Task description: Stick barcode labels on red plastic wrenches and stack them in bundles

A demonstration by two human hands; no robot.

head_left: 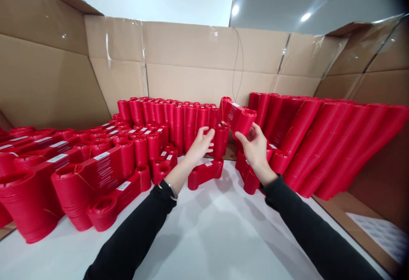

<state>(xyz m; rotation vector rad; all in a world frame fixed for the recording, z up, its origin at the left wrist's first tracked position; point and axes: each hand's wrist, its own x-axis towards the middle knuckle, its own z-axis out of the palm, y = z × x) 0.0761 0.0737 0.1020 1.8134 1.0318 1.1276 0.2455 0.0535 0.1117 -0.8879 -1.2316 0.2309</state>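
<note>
In the middle of the view, my right hand (254, 145) grips one end of a red bundle with two round ends and a flat middle (235, 114), held tilted above the table. A small white label sits on its upper edge. My left hand (203, 143) is to the left of it, raised, with its fingers apart and slightly curled and nothing in them. Beneath the hands, a low red bundle of the same shape (204, 174) stands on the white table, with a white label on top. Other short red bundles (251, 182) stand below my right hand.
Rows of labelled red bundles (102, 165) fill the left side, some banded. Taller red stacks (188, 126) line the back, and high leaning stacks (332, 139) stand at the right. Cardboard walls (204, 50) surround the white table (217, 237). Thin strings (238, 62) hang at the back.
</note>
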